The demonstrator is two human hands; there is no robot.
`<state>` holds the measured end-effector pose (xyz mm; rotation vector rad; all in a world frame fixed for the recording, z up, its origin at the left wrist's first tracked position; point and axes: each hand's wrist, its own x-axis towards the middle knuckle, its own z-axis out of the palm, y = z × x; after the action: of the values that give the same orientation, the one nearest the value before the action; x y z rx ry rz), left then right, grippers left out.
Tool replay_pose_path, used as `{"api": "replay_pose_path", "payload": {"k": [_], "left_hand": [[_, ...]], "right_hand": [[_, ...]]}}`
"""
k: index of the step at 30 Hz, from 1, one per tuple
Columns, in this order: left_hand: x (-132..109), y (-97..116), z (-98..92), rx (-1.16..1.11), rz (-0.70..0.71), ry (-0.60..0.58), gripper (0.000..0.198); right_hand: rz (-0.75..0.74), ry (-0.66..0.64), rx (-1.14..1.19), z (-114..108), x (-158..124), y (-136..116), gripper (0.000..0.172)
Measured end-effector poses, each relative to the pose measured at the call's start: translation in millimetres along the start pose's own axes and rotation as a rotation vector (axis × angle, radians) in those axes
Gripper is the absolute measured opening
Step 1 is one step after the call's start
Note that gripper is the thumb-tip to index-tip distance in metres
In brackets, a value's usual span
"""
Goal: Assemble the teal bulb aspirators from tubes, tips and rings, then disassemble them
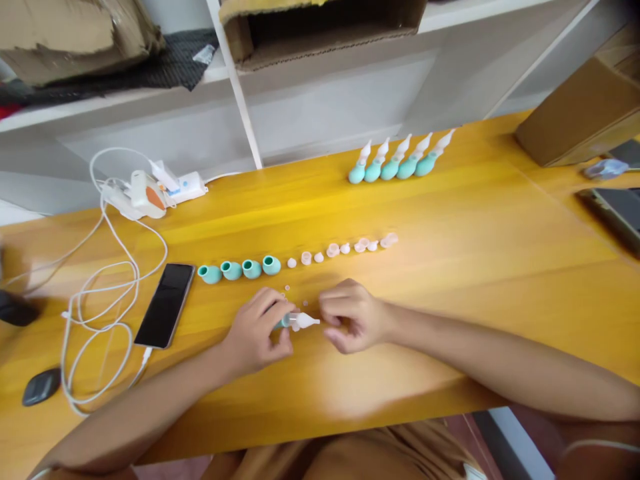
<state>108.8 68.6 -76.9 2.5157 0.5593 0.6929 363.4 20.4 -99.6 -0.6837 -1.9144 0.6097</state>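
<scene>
My left hand [263, 330] is closed around the teal bulb of a nasal aspirator [305, 321], which lies nearly sideways with its translucent white nozzle pointing right. Just beyond the nozzle tip is my right hand [353, 317], its fingers curled, a gap showing between them and the thumb, and nothing visible in it. Several loose teal bulbs [251, 269] stand in a row above my left hand, their openings showing. To their right continue small clear plastic parts [333, 250]. Tiny rings [287, 288] lie near my left fingertips.
Several assembled aspirators [390, 168] stand at the back of the wooden table [465, 267]. On the left are a phone [166, 305], a tangled white cable [120, 267], a power strip [190, 187] and a black case [41, 387]. A cardboard box [580, 110] stands at the back right.
</scene>
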Motion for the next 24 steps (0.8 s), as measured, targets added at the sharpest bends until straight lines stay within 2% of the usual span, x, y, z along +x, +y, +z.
{"api": "replay_pose_path", "payload": {"k": [3, 7, 10, 14, 20, 24], "left_hand": [[-1, -3, 2.0, 0.203, 0.114, -0.009, 0.035], [-2, -7, 5.2, 0.266, 0.107, -0.007, 0.029], [-2, -12, 7.4, 0.267, 0.127, 0.002, 0.023], [0, -16, 9.4, 0.222, 0.124, -0.009, 0.017], [2, -15, 9.4, 0.18, 0.11, -0.029, 0.005], [0, -18, 10.0, 0.215, 0.097, -0.044, 0.001]], "right_hand": [[-0.009, -0.066, -0.158, 5, -3, 6, 0.053], [-0.021, -0.165, -0.3, 8, 0, 4, 0.052], [-0.074, -0.181, -0.355, 5, 3, 3, 0.053], [-0.095, -0.209, -0.288, -1, 6, 8, 0.053], [-0.034, -0.247, -0.109, -4, 7, 15, 0.05], [0.089, -0.307, 0.036, -8, 9, 17, 0.052]]}}
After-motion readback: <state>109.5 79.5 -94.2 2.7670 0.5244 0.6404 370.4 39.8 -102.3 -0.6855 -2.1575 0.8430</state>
